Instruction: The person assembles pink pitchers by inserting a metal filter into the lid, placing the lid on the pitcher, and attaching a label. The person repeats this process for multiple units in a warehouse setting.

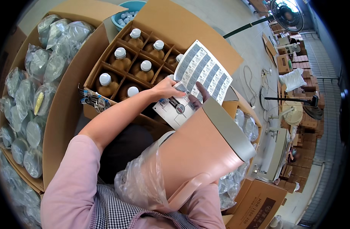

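A large pink plastic jug with a grey top and pink handle lies tilted across my lap, its lower part in a clear plastic bag. Beyond its top is a sheet of printed stickers in grey and white rows. A white printed piece with a dark round emblem lies just below the sheet. My left hand pinches the sheet's near edge, fingers closed. My right hand reaches from behind the jug, its visible fingers against the sheet; the rest is hidden.
A divided carton of brown white-capped bottles stands ahead. Cartons of plastic-wrapped items flank me left and right. Beyond are a blue basin of white caps, a standing fan, cables on the floor and stacked boxes.
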{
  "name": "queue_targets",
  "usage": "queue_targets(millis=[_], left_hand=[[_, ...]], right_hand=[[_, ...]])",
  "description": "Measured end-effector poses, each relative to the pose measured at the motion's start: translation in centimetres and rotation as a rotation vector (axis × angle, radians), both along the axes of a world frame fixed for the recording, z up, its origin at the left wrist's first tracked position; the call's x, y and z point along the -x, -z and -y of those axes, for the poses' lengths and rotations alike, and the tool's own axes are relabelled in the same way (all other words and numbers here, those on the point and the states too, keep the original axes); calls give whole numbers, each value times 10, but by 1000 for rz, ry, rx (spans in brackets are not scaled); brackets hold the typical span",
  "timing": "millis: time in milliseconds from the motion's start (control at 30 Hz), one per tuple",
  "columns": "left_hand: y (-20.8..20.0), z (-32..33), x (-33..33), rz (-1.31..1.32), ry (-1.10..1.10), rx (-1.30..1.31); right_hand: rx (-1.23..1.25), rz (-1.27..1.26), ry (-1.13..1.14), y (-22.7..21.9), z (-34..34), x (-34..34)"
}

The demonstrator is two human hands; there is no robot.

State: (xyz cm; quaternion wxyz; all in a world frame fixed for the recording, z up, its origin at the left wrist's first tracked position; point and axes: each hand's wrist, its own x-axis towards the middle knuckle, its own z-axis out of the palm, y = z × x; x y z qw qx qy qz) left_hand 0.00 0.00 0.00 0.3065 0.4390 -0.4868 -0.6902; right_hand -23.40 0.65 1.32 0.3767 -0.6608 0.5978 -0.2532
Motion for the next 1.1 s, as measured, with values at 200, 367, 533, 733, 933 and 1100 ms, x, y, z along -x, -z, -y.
queue_targets(millis=[200,367,533,733,933,1100], left_hand=[[16,-8,4,-363,-73,-310],[20,-16,8,-486,-60,-371],[34,-3,1,-244,-49,-173],[19,1,-8,-162,-59,-77],[11,-10,-18,-80,-82,-17],[6,-37,-39,-24,-128,1]], right_hand=[[-278,877,575,20,-24,78],[-319,448,611,28,-73,157],[-265,916,507,3,-71,147],[107,846,483,14,-76,132],[28,612,361,-3,-75,142],[-27,479,469,-25,-68,142]])
